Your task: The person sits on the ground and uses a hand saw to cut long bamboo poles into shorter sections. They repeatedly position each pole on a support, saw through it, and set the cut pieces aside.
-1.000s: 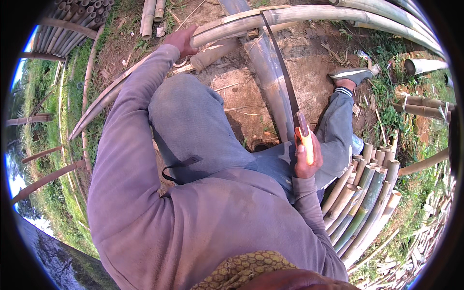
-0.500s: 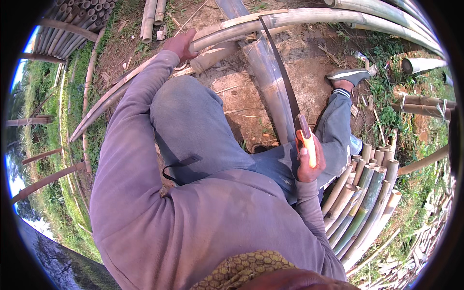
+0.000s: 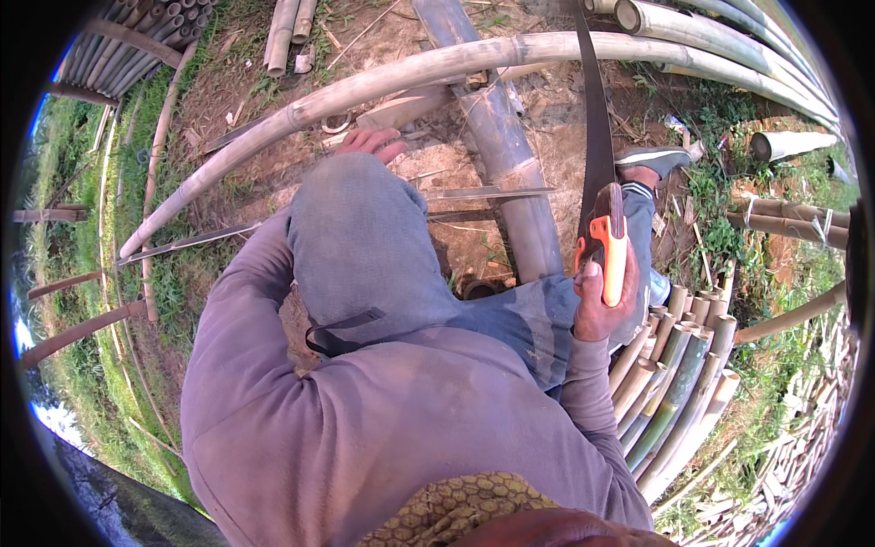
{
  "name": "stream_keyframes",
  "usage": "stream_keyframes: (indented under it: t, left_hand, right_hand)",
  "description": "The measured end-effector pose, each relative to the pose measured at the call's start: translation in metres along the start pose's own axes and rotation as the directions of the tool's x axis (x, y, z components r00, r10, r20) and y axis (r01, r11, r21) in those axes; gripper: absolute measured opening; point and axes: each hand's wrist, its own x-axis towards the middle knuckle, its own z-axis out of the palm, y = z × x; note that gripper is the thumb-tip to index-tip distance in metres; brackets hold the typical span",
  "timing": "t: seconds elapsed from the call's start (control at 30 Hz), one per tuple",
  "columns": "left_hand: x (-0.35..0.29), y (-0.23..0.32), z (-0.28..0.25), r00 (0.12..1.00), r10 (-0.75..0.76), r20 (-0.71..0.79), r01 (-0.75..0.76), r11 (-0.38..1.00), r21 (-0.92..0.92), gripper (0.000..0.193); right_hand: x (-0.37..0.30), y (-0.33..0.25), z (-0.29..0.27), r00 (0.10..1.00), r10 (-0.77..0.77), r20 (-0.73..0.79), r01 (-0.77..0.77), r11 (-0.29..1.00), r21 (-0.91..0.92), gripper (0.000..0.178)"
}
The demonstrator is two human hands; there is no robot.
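My right hand [image 3: 602,308] grips a hand saw [image 3: 597,146] by its orange and brown handle. The dark blade points away from me and crosses the view of a long, pale bamboo pole [image 3: 401,73]; whether they touch I cannot tell. Past my bent left knee, my left hand [image 3: 369,143] is open, fingers spread, on the near side of that pole. The knee partly hides this hand. A thin bamboo strip [image 3: 497,192] lies over a thick bamboo log [image 3: 501,137]. Another thin length [image 3: 196,241] shows left of the knee, perhaps the same strip.
Cut bamboo lengths [image 3: 670,392] are bundled beside my right hip. More long poles [image 3: 702,32] lie at the far right, above a pale bamboo end [image 3: 793,144]. Stacked bamboo [image 3: 137,41] and rails stand at the far left. My right foot [image 3: 656,162] rests on the ground.
My left hand has come off the bamboo and moved nearer the knee. A thin strip now lies apart from the pole, nearer me. The saw has swung upright and moved right.
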Motion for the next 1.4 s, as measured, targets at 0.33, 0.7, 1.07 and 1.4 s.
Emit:
stream_keyframes:
  t: [0.33,0.7,1.07,1.4]
  left_hand:
    - [0.257,-0.039,-0.017,0.835,-0.443,0.326,0.529,0.809,-0.256,0.072]
    - [0.262,-0.027,-0.018,0.803,-0.465,0.372,0.568,0.788,-0.239,0.082]
    - [0.256,-0.02,-0.037,0.784,-0.468,0.408,0.579,0.788,-0.208,0.087]
    - [0.263,-0.024,-0.017,0.8,-0.481,0.358,0.564,0.807,-0.176,0.087]
  right_hand:
    - [0.044,-0.001,0.086,0.985,-0.106,0.138,0.105,0.994,0.009,0.049]
    - [0.049,0.006,0.097,0.962,-0.222,0.162,0.24,0.966,-0.099,0.049]
    - [0.041,0.019,0.081,0.966,-0.211,0.149,0.219,0.975,-0.043,0.043]
    - [0.063,0.012,0.113,0.961,-0.236,0.145,0.251,0.963,-0.101,0.045]
